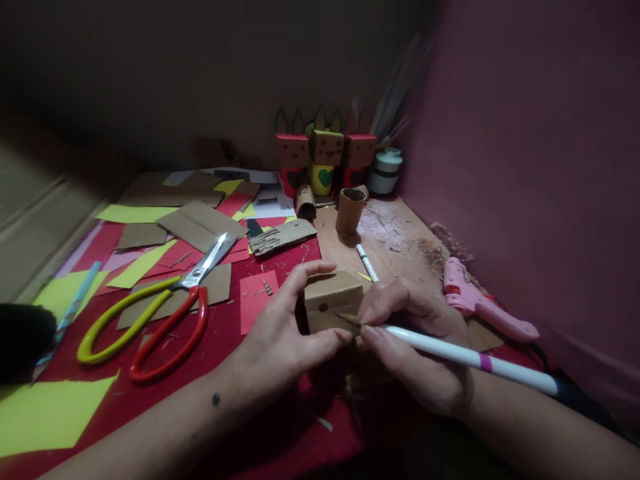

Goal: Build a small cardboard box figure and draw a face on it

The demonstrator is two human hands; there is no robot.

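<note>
My left hand [285,327] grips a small brown cardboard box [333,291], fingers behind its left side and thumb along the lower front. A dark round spot is drawn on the front face. In my right hand [420,333] is a white marker [440,345] with a purple band, pinched close to its brown brush-like tip. That tip is at the box's front, just right of the spot; whether it touches cannot be made out. Behind my right hand lies a second white marker [367,262] with a dark green band.
Scissors [195,280] lie open on scattered cardboard and coloured paper at left. Three box-headed figures [326,150] stand at the back, beside a pale green jar [385,171]. Nearer are an upright cardboard tube [350,213] and, at right, a pink glue gun [480,303].
</note>
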